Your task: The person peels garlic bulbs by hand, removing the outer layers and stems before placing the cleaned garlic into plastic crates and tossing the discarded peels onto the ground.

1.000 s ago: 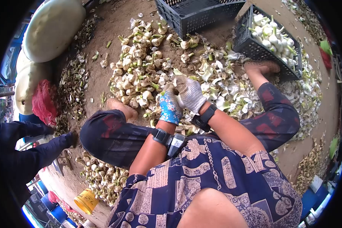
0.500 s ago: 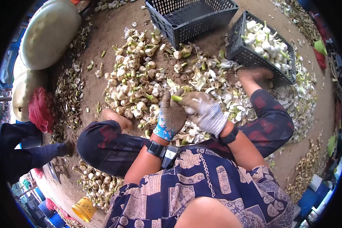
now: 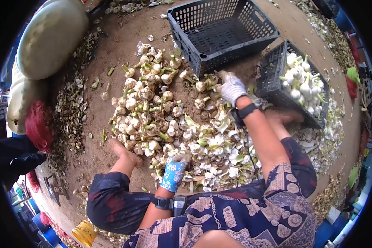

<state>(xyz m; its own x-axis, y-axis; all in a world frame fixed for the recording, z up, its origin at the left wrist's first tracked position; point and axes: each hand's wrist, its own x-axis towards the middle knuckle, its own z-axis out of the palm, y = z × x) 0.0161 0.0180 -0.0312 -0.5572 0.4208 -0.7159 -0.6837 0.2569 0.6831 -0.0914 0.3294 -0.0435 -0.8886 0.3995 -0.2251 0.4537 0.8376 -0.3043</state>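
My right hand (image 3: 233, 87), in a whitish striped glove, reaches out beside a few unpeeled garlic bulbs (image 3: 200, 86) near the corner of the black crate. Its fingers point away from me and are partly hidden behind the hand. Low over the peelings in front of my lap is my left hand (image 3: 175, 170), in a blue flowered glove with soiled fingertips; its fingers are foreshortened. To its upper left spreads a pile of unpeeled garlic (image 3: 142, 105) with short green stems. Papery peelings (image 3: 219, 151) cover the ground between my legs.
A black plastic crate (image 3: 231, 49) stands ahead, and a second crate (image 3: 273, 78) with peeled white garlic (image 3: 302, 84) is tilted at the right. On the left are large pale rounded containers (image 3: 51, 39), a red net bag (image 3: 39, 126) and a person's dark sleeve (image 3: 20, 159). A yellow bucket (image 3: 84, 233) sits lower left.
My hands, together around a green-stemmed garlic bulb before, are now apart. The right has moved forward toward the crate; the left has dropped back toward my lap. That bulb no longer shows in them.
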